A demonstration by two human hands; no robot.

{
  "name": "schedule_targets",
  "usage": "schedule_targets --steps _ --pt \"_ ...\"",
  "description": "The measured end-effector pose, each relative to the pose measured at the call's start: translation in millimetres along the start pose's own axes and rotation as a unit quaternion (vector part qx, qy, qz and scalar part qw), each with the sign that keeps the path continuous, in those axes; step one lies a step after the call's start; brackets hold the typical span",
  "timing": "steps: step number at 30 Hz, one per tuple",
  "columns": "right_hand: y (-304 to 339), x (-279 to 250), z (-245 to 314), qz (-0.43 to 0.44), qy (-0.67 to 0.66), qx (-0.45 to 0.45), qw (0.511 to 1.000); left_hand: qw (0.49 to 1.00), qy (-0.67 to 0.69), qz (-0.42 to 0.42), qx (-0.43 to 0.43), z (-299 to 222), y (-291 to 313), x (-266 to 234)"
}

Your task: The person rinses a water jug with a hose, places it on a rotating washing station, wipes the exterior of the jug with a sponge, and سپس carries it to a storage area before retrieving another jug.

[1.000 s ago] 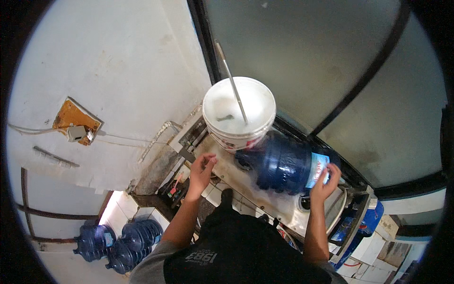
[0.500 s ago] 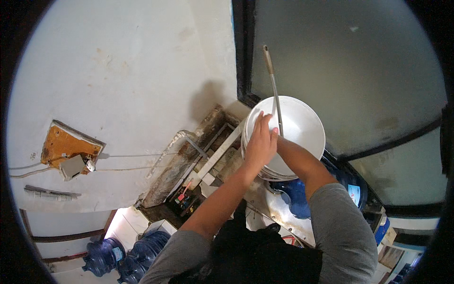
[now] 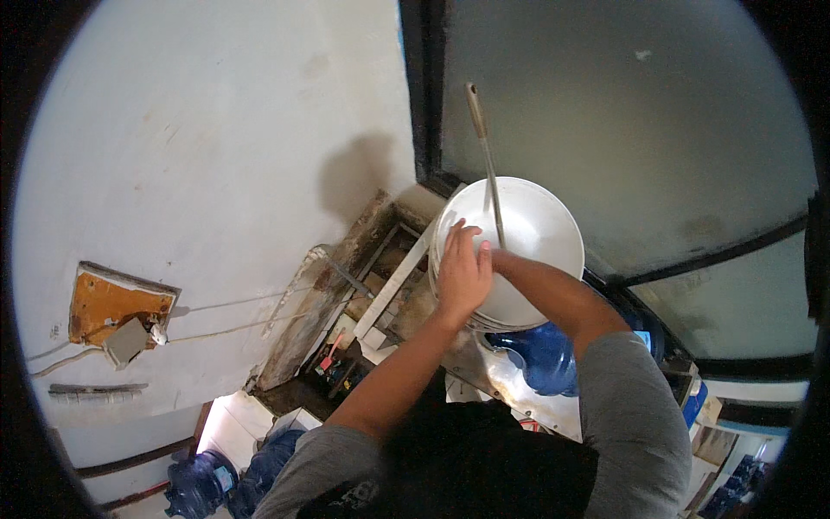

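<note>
A white bucket (image 3: pixel 543 216) stands in front of me; several rims at its left side look like nested buckets. A long-handled utensil (image 3: pixel 489 164) with a thin metal shaft and brownish grip leans in it. Its lower end is hidden, so I cannot tell its kind. Over the bucket's mouth, my left hand (image 3: pixel 465 272) has its fingers stretched and its thumb apart, with nothing visible in it. My right hand (image 3: pixel 499 263) reaches in from the right and lies mostly hidden behind the left; its fingers do not show. The two hands overlap close to the shaft.
Beneath the bucket is a metal surface (image 3: pixel 516 381) with a blue water jug (image 3: pixel 545 359) beside it. A frosted glass panel (image 3: pixel 605 130) rises behind. More blue jugs (image 3: pixel 199 483) stand at lower left. On the left wall hangs an orange board (image 3: pixel 112 303) with cables.
The view has shifted, so the bucket and utensil appear slightly further left. My hands have moved a little lower over the bucket, and the left fingers have spread slightly.
</note>
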State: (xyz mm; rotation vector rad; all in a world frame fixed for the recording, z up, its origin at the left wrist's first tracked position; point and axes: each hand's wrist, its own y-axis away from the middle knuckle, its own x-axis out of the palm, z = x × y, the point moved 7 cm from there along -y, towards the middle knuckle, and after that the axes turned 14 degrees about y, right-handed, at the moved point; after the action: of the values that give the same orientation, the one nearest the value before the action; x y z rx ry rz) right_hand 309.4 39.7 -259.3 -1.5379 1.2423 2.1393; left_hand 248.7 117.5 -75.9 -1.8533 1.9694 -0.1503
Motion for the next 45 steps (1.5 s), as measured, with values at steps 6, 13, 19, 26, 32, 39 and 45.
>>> schedule_targets --steps 6,13,19,26,32,39,45 --pt "94 -81 -31 -0.051 -0.286 0.103 0.951 0.997 0.017 -0.060 0.036 2 1 -14" --pt "195 -72 -41 -0.307 -0.790 0.081 0.524 0.984 0.135 -0.110 0.030 -21 11 -12" --pt "350 -65 -15 -0.412 -0.709 0.224 0.527 0.927 0.352 0.125 -0.046 -78 110 104" --pt "424 52 41 -0.530 -0.212 0.480 0.666 0.978 0.106 0.177 0.027 -42 187 213" --pt "417 85 78 -0.415 0.026 0.600 0.684 0.979 0.117 0.168 0.018 -34 187 209" --pt "526 135 -4 -0.411 -0.009 0.676 0.612 0.980 0.111 0.167 0.008 -32 187 205" --pt "403 92 -21 -0.438 -0.146 0.548 0.698 0.976 0.147 0.160 -0.007 -31 188 214"
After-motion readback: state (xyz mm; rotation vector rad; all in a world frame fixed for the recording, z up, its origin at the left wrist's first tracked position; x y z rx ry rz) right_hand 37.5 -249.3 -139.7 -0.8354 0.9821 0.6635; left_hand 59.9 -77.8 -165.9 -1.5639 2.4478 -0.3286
